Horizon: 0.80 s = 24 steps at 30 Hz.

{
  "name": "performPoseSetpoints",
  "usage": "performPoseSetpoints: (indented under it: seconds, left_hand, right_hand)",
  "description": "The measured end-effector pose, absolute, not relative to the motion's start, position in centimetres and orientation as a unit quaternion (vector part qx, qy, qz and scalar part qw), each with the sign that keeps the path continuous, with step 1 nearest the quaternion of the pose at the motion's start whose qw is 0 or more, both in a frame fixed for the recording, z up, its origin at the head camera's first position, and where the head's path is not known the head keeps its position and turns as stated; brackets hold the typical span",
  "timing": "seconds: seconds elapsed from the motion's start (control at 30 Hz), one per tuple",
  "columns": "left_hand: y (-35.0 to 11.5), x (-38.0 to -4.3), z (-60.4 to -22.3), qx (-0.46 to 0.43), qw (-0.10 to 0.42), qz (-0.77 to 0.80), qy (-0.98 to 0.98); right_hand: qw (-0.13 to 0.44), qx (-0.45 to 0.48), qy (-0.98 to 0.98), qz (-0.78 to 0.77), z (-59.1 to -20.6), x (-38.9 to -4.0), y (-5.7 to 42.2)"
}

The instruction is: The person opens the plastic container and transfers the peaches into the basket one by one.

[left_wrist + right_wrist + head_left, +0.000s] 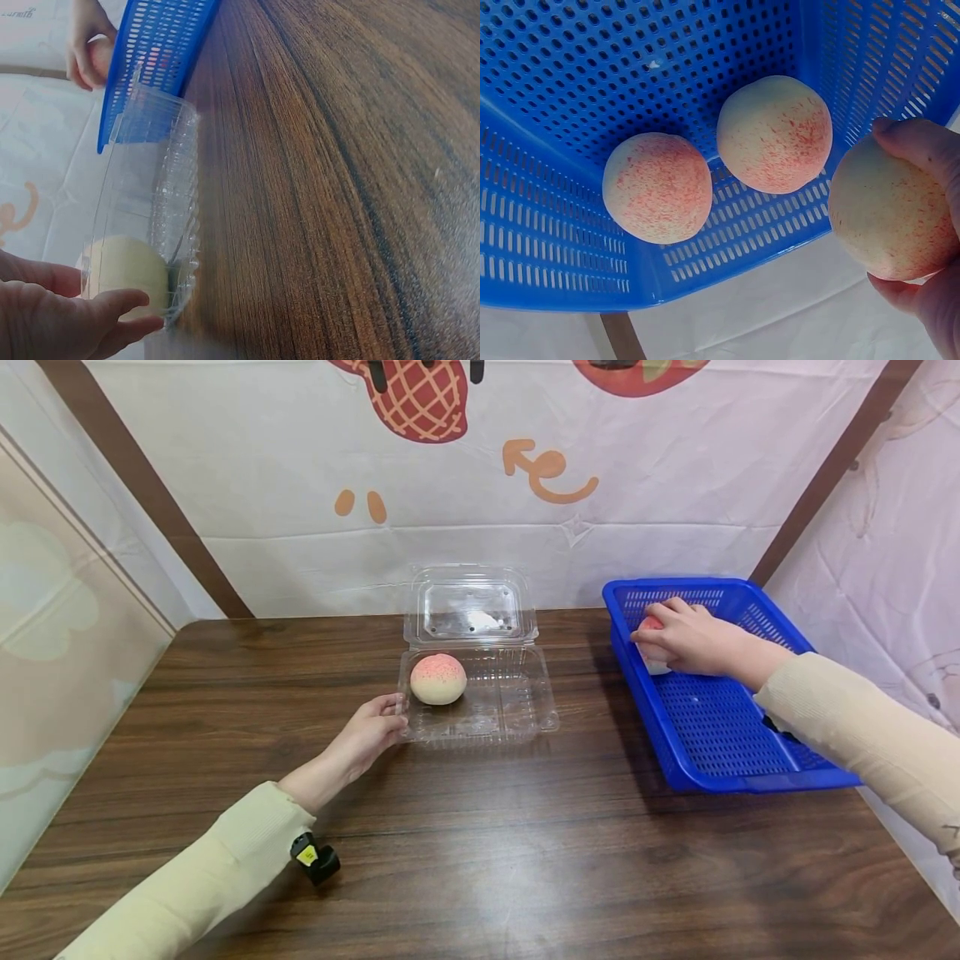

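A clear plastic clamshell box (517, 693) lies with its lid (472, 606) raised at the back. One pink-and-cream peach (438, 679) sits in its left part. My left hand (372, 727) grips the box's left edge, fingers and thumb on either side, as the left wrist view also shows beside the peach (127, 266). On the right, my right hand (686, 639) holds another peach (889, 210) at the left side of the blue basket (660, 727). Two more peaches, one on the left (658, 187) and one in the middle (775, 135), lie in the basket in the right wrist view.
The dark wooden table (480, 843) carries the box and the basket. A white printed cloth (300, 527) hangs along the table's back edge. Both sleeves are pale, and a black strap with a small device (315, 858) is on the left wrist.
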State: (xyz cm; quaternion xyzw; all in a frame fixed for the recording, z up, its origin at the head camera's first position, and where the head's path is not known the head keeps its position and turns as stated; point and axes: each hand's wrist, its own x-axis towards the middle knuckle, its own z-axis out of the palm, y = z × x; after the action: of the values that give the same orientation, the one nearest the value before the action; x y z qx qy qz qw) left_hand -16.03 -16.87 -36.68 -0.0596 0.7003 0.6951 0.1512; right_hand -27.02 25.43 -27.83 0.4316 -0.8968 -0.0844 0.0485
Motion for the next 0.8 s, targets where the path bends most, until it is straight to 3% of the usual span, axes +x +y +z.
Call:
performPoseSetpoints:
  seconds: [0.8]
  left_hand:
    - [-17.0,-16.0,-36.7,-0.062,0.161,0.685,0.708]
  right_hand:
    - [0.027,0.426,-0.895,-0.127,-30.1,-26.5,27.1]
